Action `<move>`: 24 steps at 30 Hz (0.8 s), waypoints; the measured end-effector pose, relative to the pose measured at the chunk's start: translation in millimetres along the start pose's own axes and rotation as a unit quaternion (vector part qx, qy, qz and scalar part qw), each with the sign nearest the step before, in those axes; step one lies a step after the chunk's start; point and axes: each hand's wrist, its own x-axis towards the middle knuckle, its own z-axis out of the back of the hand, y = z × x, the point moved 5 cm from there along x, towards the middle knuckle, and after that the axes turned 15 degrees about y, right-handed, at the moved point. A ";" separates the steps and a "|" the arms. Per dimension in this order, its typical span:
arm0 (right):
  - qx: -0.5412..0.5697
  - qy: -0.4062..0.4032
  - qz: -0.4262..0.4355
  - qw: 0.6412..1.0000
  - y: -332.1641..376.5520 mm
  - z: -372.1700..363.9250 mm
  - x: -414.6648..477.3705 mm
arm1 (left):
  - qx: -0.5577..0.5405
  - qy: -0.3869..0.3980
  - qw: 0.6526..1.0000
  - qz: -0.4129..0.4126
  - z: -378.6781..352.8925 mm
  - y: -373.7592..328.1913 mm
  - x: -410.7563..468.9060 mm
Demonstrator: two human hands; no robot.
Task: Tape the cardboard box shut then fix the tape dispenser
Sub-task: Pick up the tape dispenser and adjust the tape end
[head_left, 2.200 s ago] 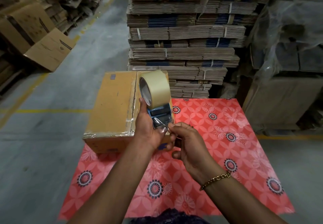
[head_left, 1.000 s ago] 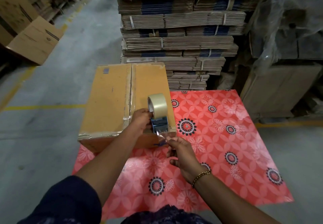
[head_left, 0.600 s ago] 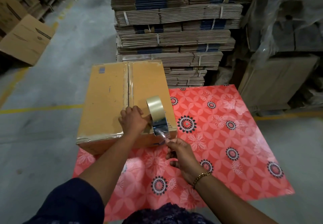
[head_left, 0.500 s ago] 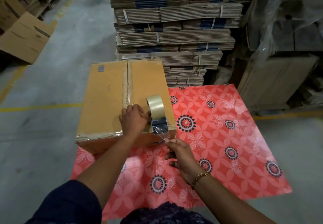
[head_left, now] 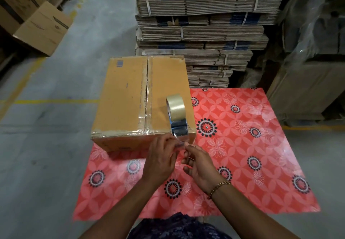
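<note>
Head view: both hands (head_left: 179,156) pinch tape from dispenser (head_left: 178,121) on box (head_left: 128,104)

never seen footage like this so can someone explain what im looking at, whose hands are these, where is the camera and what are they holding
This is no machine. A person wears one wide-angle camera on the head, looking forward and down, so the two bare arms entering from the bottom are that person's own.

A red flower-patterned sheet covers the work surface. On its far left part sits a closed cardboard box with clear tape along its top seam and front edge. A tape dispenser carrying a roll of clear tape stands on the box's near right corner.

The left hand and the right hand, which wears a gold bracelet, meet just below the dispenser and pinch the loose end of the tape between their fingertips. Behind stand bundled stacks of flattened cartons.
</note>
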 end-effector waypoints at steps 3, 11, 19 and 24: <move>0.009 0.005 -0.001 1.000 -0.2 -2.3 -0.6 | 0.003 -0.021 1.000 0.002 2.6 -2.6 5.8; 0.083 0.050 -0.028 0.995 -1.8 -10.8 -1.3 | -0.022 -0.030 0.999 0.009 7.5 -5.8 15.8; -0.289 -0.041 0.166 0.942 27.8 25.2 -16.3 | -0.071 -0.022 0.997 0.025 16.6 12.9 16.5; -0.571 -0.015 0.266 0.776 43.6 25.6 2.2 | -0.098 -0.015 0.995 0.029 14.6 14.0 19.9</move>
